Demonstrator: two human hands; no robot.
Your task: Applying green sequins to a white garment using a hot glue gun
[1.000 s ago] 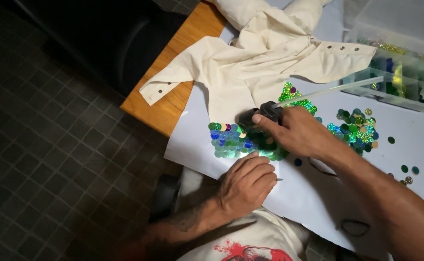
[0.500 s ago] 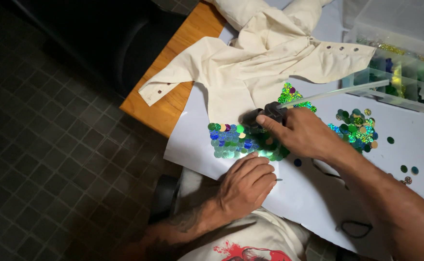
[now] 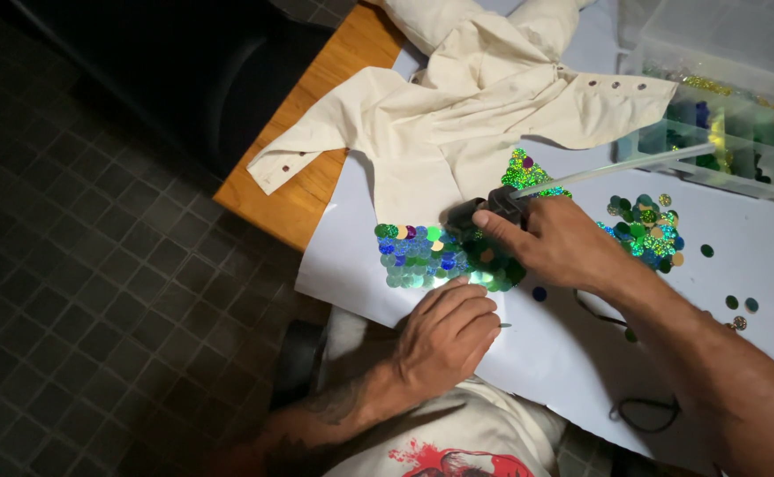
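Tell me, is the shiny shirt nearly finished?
Not nearly. Done: a band of green and blue sequins covers the hem of the cream garment, plus a small patch higher up. In hand: the right hand holds a black glue gun over the band while the left hand rests just below it. Left: most of the cloth is bare, and a loose sequin pile waits.

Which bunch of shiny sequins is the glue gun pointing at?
The sequin patch at the cream garment's hem, under the glue gun in the right hand. The loose pile lies apart, right.
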